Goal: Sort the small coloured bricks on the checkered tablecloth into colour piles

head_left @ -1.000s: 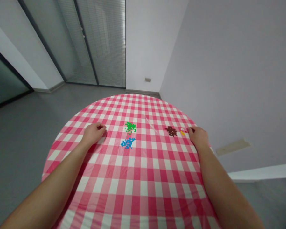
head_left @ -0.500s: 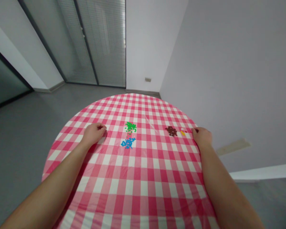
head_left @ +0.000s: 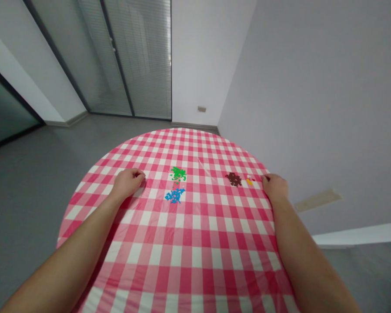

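My left hand [head_left: 129, 181] rests on the left side of the table with its fingers curled and fingertips pinched together. Whatever is between those fingertips, if anything, is too small to make out. To its right lie a loose pile of small green pieces [head_left: 178, 174] and, nearer to me, a pile of small blue pieces [head_left: 175, 196]. At the right edge of the table, my right hand [head_left: 276, 187] is also closed, its fingertips beside a few small yellow pieces [head_left: 249, 182]. Just left of these is a pile of dark brown pieces [head_left: 234, 179]. Its grip is hidden too.
A red and white checked cloth [head_left: 202, 234] covers the round table. Between the piles lies a thin, clear strip [head_left: 205, 168]. A grey wall [head_left: 319, 108] stands close on the right, and glass doors [head_left: 143, 56] are at the back left beyond the grey floor [head_left: 28, 182].
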A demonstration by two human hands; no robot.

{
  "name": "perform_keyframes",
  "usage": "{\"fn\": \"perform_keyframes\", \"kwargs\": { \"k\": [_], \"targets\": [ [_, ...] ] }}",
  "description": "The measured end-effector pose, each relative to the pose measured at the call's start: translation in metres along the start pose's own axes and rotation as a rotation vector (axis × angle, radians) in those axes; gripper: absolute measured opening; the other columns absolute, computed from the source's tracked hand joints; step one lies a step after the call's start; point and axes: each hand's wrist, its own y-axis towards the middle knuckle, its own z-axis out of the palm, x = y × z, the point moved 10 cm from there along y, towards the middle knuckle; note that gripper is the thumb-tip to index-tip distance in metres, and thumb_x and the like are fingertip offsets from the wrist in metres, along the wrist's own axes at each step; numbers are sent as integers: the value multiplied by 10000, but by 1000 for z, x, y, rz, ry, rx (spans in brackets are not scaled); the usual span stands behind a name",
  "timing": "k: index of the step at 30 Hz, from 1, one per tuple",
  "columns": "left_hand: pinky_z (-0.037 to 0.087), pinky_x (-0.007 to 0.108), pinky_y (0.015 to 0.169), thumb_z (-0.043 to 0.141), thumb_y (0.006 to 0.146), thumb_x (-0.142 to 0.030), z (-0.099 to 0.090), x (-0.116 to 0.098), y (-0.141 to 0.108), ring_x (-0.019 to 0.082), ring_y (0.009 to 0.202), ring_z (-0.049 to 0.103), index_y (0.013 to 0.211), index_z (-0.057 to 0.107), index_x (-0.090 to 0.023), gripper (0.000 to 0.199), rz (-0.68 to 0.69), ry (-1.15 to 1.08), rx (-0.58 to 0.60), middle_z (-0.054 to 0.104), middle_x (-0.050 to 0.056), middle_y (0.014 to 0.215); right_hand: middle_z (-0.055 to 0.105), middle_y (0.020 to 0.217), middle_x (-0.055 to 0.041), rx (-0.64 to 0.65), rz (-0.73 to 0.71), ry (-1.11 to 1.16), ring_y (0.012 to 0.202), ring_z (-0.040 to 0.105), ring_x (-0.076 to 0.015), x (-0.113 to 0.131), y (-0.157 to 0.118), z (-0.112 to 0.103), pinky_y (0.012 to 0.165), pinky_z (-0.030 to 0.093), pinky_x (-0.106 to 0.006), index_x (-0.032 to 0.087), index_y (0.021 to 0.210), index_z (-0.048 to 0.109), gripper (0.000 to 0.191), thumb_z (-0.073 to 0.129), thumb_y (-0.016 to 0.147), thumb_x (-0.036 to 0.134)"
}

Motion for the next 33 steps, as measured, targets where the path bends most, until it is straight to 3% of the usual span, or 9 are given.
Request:
{"fn": "perform_keyframes", "kwargs": {
  "k": [7,11,14,17,23,33],
  "targets": [
    [469,311,639,510,758,-346,2,1,0,280,874,693,756,712,-229,232,1,22,13,769,49,852,755,904,-160,-29,44,91,801,662,-260,-5,-3,-6,672,436,-317,158,907,790,383,448,922,331],
    [468,313,647,512,763,-344,3,2,1,277,878,695,753,707,-230,225,1,20,8,770,43,852,755,946,-157,-205,182,265,846,656,-263,-23,-10,-28,709,446,-320,138,1027,766,434,402,942,358],
    [467,317,642,511,769,-349,3,2,1,273,853,695,740,703,-230,227,4,17,1,766,42,839,748,1030,-157,-290,189,329,909,659,-266,-24,-13,-42,771,466,-330,126,1106,743,435,420,936,363],
    [458,323,627,512,775,-360,3,1,1,273,839,695,735,703,-229,234,3,20,0,764,44,832,751,1034,-144,-199,69,319,891,670,-254,-5,-9,-41,802,481,-327,139,1074,755,371,504,897,345],
    [452,325,625,515,776,-361,3,0,1,271,845,693,743,704,-233,231,14,27,-2,763,40,837,769,980,-104,71,-148,203,860,688,-256,38,-10,-19,776,499,-333,194,967,789,269,620,856,371],
    [448,323,619,510,767,-373,4,1,1,267,813,686,752,702,-222,245,4,18,8,752,47,812,780,954,-67,75,-168,203,851,698,-231,42,-7,-5,766,499,-317,205,940,787,194,633,847,277]
  ]
}}
